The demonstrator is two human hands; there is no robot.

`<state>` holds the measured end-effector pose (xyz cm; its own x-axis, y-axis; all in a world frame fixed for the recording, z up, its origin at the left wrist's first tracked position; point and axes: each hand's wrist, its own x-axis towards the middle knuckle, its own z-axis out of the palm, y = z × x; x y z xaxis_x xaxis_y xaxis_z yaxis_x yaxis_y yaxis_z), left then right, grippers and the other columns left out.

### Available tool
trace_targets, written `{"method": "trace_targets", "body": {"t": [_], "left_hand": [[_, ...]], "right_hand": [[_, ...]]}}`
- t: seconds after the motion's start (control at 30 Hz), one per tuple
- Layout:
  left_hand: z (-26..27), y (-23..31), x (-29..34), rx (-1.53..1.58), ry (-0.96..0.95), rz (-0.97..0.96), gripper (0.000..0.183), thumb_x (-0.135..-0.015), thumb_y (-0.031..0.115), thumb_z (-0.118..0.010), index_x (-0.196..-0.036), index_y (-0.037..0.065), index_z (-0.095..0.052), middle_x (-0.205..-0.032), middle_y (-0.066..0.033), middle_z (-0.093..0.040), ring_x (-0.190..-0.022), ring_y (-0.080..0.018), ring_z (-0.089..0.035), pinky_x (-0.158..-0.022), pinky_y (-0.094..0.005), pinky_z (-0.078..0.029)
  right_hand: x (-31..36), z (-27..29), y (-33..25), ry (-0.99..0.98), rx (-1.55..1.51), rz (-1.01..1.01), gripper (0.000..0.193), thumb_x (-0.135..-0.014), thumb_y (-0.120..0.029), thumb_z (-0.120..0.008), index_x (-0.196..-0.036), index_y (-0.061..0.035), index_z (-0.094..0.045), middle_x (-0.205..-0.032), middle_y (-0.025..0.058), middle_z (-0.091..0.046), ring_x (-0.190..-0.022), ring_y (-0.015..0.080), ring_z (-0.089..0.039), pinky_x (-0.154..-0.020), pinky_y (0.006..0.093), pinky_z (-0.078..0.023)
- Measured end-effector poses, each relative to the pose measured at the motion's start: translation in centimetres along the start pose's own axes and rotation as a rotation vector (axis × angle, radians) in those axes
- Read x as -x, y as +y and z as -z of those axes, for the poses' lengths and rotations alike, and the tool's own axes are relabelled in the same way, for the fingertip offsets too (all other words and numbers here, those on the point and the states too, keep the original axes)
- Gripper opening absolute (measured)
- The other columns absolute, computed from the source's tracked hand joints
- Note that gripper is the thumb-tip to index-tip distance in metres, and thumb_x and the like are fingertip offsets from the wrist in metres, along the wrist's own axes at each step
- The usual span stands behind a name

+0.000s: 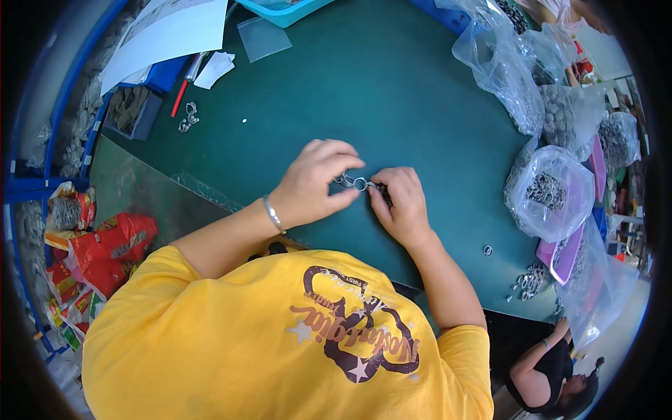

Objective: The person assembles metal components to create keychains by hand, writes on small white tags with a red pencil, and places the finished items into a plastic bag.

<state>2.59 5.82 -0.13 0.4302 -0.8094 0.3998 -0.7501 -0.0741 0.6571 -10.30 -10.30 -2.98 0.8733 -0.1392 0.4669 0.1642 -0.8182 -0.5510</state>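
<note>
Small silvery metal rings [360,184] hang together just above the green tabletop, between my two hands. My left hand [311,183], with a silver bangle at its wrist, curves around their left side; its thumb and fingers stand apart, not visibly pinching them. From the right, my right hand [402,203] pinches the linked rings between thumb and bent fingers, which partly hide the piece they grip. Toward the right front of the table lie a single loose ring [488,250] and a small heap of metal rings [530,281].
Clear plastic bags [521,164] of metal parts and a purple tray [562,260] line the right side. Papers, a red pen [180,98] and a few rings [187,117] lie far left. A blue bin [287,12] stands at the back; another person [542,367] sits lower right.
</note>
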Motion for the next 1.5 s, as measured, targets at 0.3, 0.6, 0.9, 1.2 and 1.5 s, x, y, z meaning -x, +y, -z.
{"method": "trace_targets", "body": {"t": [0.3,0.6,0.9,1.2,1.5], "left_hand": [[-2.4,-0.7,0.3,-0.036,-0.065,-0.014,0.014,-0.075,0.01,-0.074,-0.087,0.009,-0.066,-0.088,-0.0064,-0.067,-0.085,-0.0235,-0.061,-0.085,-0.0375,-0.042],[-2.0,-0.1,0.0,0.274,0.009,0.242,0.01,-0.077,0.001,-0.07,-0.085,0.005,-0.065,-0.091,-0.0089,-0.067,-0.083,-0.0206,-0.065,-0.075,-0.0308,-0.053],[-1.6,-0.4,-0.5,0.919,0.032,0.613,0.026,-0.082,-0.002,-0.068,-0.105,0.003,-0.058,-0.096,-0.0078,-0.065,-0.087,-0.0142,-0.064,-0.078,-0.0248,-0.054],[-1.5,0.6,-0.2,0.772,0.045,0.265,0.021,-0.081,-0.008,-0.066,-0.099,0.002,-0.06,-0.096,-0.009,-0.064,-0.087,-0.0155,-0.065,-0.077,-0.0248,-0.055],[-0.4,1.7,-0.8,0.473,-0.049,0.217,0.015,-0.08,-0.004,-0.068,-0.095,0.001,-0.066,-0.094,-0.009,-0.064,-0.085,-0.0162,-0.065,-0.075,-0.0246,-0.055]], "right_hand": [[-0.1,0.0,0.2,0.043,-0.044,0.004,0.016,-0.073,-0.002,-0.068,-0.087,-0.0052,-0.06,-0.085,0.009,-0.063,-0.08,0.0281,-0.058,-0.072,0.0377,-0.045],[0.0,0.4,0.6,0.011,-0.11,-0.023,0.017,-0.072,-0.004,-0.072,-0.087,-0.0047,-0.063,-0.085,0.009,-0.065,-0.081,0.0283,-0.059,-0.073,0.037,-0.047],[0.0,1.0,-0.1,-0.035,-0.064,-0.063,0.009,-0.077,-0.005,-0.068,-0.085,-0.0055,-0.065,-0.089,0.0095,-0.065,-0.087,0.0271,-0.059,-0.077,0.038,-0.046],[-1.6,2.7,-4.4,-0.052,-0.196,-0.455,0.008,-0.085,-0.011,-0.065,-0.089,-0.005,-0.068,-0.089,0.0081,-0.065,-0.084,0.0221,-0.063,-0.075,0.0361,-0.048],[-1.6,2.3,-5.5,0.208,-0.726,-0.811,0.007,-0.083,0.004,-0.063,-0.089,0.0029,-0.059,-0.089,0.007,-0.065,-0.076,0.01,-0.065,-0.063,0.0213,-0.053]]}}
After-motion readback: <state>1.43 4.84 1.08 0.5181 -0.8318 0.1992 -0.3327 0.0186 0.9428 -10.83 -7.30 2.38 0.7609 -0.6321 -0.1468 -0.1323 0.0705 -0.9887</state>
